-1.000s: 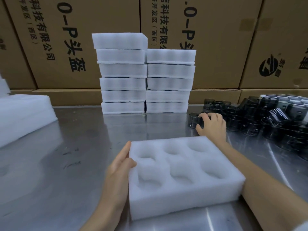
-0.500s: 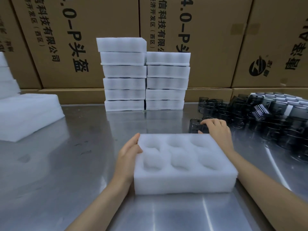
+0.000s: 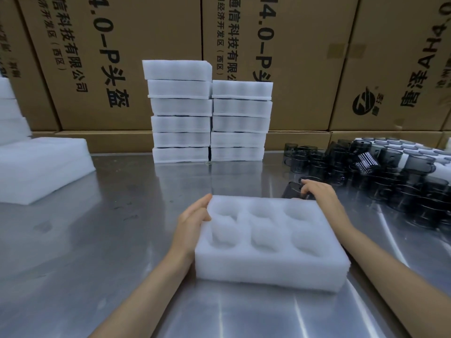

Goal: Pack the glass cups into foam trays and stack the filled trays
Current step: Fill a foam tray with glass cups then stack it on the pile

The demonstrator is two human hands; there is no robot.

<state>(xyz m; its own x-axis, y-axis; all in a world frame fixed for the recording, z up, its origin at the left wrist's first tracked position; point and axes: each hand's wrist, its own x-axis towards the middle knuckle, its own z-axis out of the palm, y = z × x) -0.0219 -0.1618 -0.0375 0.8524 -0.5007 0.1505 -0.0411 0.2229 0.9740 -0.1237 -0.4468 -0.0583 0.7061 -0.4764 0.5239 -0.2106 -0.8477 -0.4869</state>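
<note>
A white foam tray (image 3: 271,267) with several empty round pockets lies on the steel table in front of me. My left hand (image 3: 191,220) rests with straight fingers against the tray's left edge, thumb on its top rim. My right hand (image 3: 319,196) reaches past the tray's far right corner and grips a dark glass cup (image 3: 291,190) that stands on the table. A heap of dark glass cups (image 3: 380,172) fills the right side of the table.
Two stacks of foam trays (image 3: 207,113) stand at the back against cardboard boxes (image 3: 305,57). More foam slabs (image 3: 41,167) lie at the left. The steel table (image 3: 97,240) is bare between them and the tray.
My view rose and shifted right. My left hand slid forward along the tray's left edge. My right hand kept hold of the cup and drew it nearer the tray's far corner.
</note>
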